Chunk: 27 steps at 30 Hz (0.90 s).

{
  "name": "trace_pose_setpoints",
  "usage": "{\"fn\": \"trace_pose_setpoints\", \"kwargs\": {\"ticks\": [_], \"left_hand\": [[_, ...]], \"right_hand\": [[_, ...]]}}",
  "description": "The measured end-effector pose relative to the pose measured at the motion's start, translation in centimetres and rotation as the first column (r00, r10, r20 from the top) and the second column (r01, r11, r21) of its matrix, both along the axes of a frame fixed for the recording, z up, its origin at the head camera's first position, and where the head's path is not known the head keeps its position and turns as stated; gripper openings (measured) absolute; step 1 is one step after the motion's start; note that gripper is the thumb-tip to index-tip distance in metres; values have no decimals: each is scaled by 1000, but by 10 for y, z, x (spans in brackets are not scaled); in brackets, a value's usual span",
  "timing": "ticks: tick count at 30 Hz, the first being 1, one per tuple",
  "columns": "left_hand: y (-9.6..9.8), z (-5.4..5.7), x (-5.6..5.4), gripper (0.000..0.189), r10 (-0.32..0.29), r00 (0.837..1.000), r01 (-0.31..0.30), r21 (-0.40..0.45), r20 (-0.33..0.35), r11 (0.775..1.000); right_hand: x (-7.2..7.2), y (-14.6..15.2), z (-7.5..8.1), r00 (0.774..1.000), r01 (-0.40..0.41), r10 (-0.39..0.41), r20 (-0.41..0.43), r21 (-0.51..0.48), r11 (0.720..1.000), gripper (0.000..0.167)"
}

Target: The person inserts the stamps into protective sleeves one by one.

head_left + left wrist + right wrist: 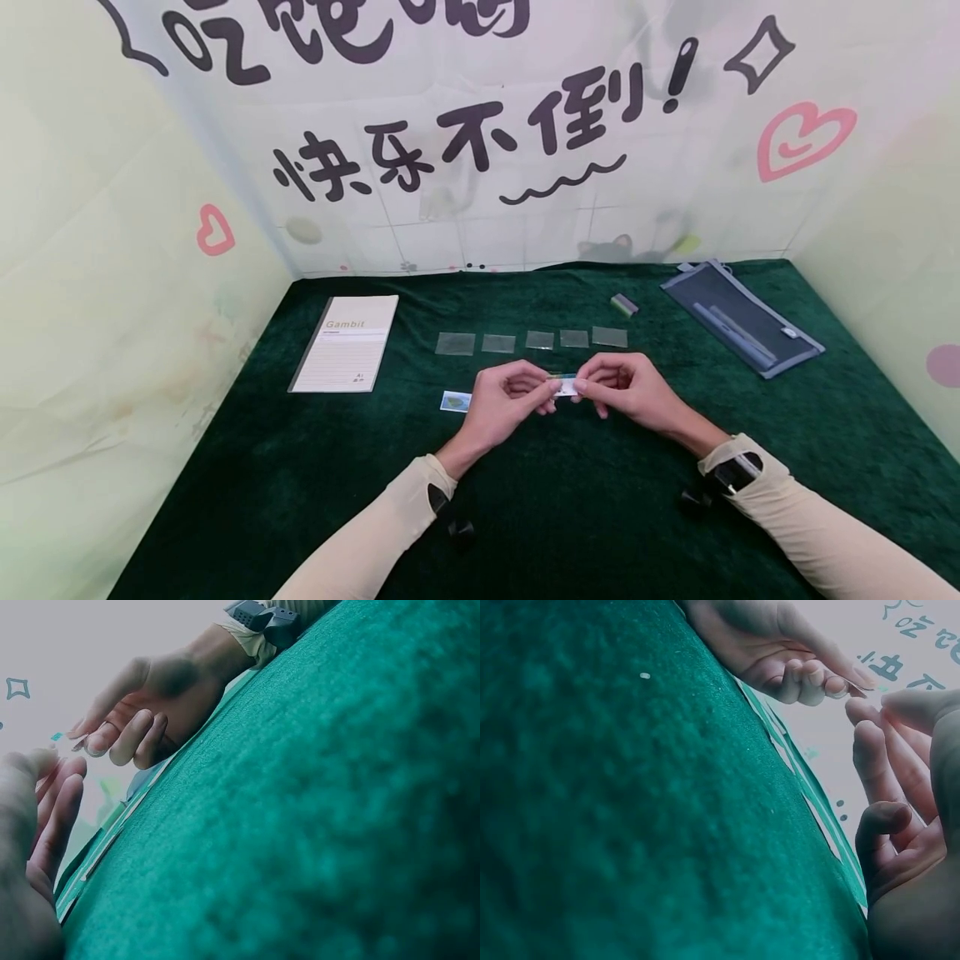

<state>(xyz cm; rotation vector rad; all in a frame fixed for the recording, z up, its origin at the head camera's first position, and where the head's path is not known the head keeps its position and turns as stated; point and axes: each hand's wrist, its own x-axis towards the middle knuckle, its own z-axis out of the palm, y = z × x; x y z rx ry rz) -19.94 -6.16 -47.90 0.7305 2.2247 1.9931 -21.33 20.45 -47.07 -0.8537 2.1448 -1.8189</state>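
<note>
Held up between both hands is a small stamp [567, 386] with a pale face and a greenish upper edge. My left hand [504, 398] pinches one end between thumb and forefinger. At the other end, the thumb and forefinger of my right hand [630, 390] pinch it too. Both wrist views show the two hands' fingertips meeting above the green cloth, the stamp mostly covered by them. A second stamp [454, 402], white-edged with a blue and green picture, lies on the cloth, partly behind the left hand. Beyond the hands, several small clear sleeves [455, 343] lie in a row.
A white notebook [345, 346] lies at the left. A small purple and green block [624, 305] is beyond the sleeves. At the right back lies a zipped blue mesh pouch [742, 321] with pens inside. A white printed curtain [465, 225] hangs behind the green cloth [577, 517].
</note>
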Motion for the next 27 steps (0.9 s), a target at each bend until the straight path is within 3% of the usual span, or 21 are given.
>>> {"fn": "trace_pose_setpoints", "kwargs": {"ticks": [13, 27], "left_hand": [[1, 1, 2, 18, -67, 997, 66, 37, 37, 997], [1, -1, 2, 16, -103, 994, 100, 54, 39, 993]], "right_hand": [[1, -1, 0, 999, -23, 25, -27, 78, 997, 10], [2, -2, 2, 999, -49, 50, -21, 75, 996, 13]]}}
